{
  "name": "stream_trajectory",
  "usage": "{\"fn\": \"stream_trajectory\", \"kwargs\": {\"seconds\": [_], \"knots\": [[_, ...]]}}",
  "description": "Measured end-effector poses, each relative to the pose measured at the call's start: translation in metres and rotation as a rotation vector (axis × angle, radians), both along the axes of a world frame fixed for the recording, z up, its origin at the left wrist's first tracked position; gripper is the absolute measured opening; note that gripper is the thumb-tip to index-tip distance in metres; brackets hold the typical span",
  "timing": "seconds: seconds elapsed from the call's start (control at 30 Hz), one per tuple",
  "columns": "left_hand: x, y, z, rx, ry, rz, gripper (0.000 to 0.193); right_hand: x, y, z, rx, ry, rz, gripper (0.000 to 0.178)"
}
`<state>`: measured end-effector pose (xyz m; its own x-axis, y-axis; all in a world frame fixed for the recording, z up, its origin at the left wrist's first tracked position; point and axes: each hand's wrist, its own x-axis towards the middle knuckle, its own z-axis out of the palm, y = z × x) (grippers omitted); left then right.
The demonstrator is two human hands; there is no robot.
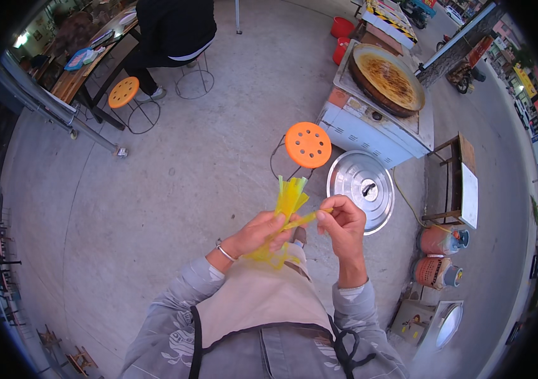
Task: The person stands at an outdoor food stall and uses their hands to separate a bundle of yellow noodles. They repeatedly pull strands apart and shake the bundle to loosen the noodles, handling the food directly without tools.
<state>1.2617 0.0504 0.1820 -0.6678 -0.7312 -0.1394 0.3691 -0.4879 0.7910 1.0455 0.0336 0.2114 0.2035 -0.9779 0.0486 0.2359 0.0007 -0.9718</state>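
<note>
In front of my apron (269, 294), my left hand (253, 235) is closed round a bundle of thin yellow see-through plastic strips (291, 194). Their upper ends fan out above the fist, and loose crumpled yellow plastic (265, 258) hangs below it. My right hand (344, 230), just to the right, pinches the end of one yellow strip (301, 220) between thumb and fingers. That strip runs slantwise from the bundle, held between both hands. The left fingers partly hide the middle of the bundle.
Ahead are an orange stool (308, 145), a large metal lid (362, 189) and a stove with a big round pan (387, 79). Gas cylinders (436, 241) and a small table (461, 180) stand right. At far left, a seated person (177, 28) is beside a wooden table (70, 82).
</note>
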Motion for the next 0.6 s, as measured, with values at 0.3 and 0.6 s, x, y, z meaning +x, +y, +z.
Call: {"fn": "stream_trajectory", "kwargs": {"seconds": [0.3,0.6], "knots": [[-0.003,-0.001,0.003,-0.109,-0.068,-0.076,0.047,0.016,0.0,0.025,0.053,0.021,-0.017,0.018],[-0.005,0.0,0.008,-0.237,-0.144,-0.069,0.052,0.017,0.0,0.014,-0.048,0.095,-0.138,0.01]]}}
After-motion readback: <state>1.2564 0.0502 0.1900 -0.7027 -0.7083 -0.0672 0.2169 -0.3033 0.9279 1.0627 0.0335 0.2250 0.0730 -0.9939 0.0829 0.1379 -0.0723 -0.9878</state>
